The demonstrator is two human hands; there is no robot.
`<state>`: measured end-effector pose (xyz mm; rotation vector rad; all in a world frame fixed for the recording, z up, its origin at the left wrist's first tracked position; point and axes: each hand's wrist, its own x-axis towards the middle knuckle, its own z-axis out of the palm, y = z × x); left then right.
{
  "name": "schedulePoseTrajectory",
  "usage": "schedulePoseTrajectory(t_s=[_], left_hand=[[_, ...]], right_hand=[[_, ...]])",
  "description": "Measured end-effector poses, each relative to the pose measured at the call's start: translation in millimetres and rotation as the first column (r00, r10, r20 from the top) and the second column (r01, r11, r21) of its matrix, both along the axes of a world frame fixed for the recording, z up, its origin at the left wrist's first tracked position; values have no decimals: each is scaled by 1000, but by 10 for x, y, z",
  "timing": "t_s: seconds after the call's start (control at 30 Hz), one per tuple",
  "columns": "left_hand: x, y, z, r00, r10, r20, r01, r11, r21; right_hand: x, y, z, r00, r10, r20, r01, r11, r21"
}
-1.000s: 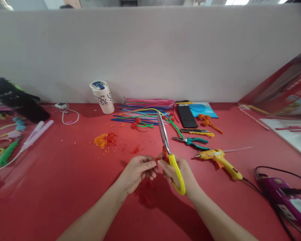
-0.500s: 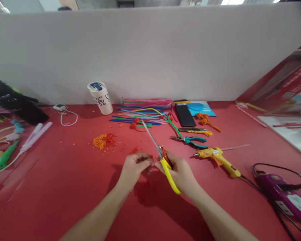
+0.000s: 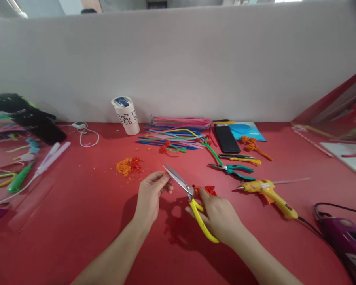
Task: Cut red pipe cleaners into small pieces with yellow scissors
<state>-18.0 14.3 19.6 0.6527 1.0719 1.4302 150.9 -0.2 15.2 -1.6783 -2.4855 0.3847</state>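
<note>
My right hand (image 3: pixel 215 211) is wrapped round scissors (image 3: pixel 182 184) with yellow handles; their blades point up and left, slightly apart. Some red fuzzy pieces (image 3: pixel 209 190) stick out beside that hand's index finger. My left hand (image 3: pixel 154 190) pinches a small red bit, mostly hidden by the fingers, close to the blade tips. Below and between the hands, red clippings (image 3: pixel 175 229) lie on the red table. Farther off sits a pile of orange clippings (image 3: pixel 124 166) with red clippings (image 3: pixel 135 163) against it.
Pipe cleaners (image 3: pixel 180 122) lie by the wall beyond my hands. To the right are a phone (image 3: pixel 227 139), pliers (image 3: pixel 233 171), an orange pipe-cleaner shape (image 3: pixel 252 144), a glue gun (image 3: pixel 267 192) and a purple power strip (image 3: pixel 342 239). A white tumbler (image 3: pixel 127 116) stands back left.
My left hand has moved a little left and up, the small bit still in its fingers. The scissors have swung lower and their blades have parted slightly. The whole view has shifted.
</note>
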Motion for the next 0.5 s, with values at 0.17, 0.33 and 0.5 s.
schedulePoseTrajectory(t_s=[0.17,0.33,0.5], left_hand=[[0,4,-29,1000,-5,-13,5,999,38],[4,-4,-27,1000,4,-13,-3,998,55],[2,0,-17,1000,5,-3,-5,998,61]], right_hand=[[3,-3,-10,999,35,33,-35,999,10],[6,2,-37,998,34,58,-35,999,15],[14,2,-82,996,36,77,-41,997,59]])
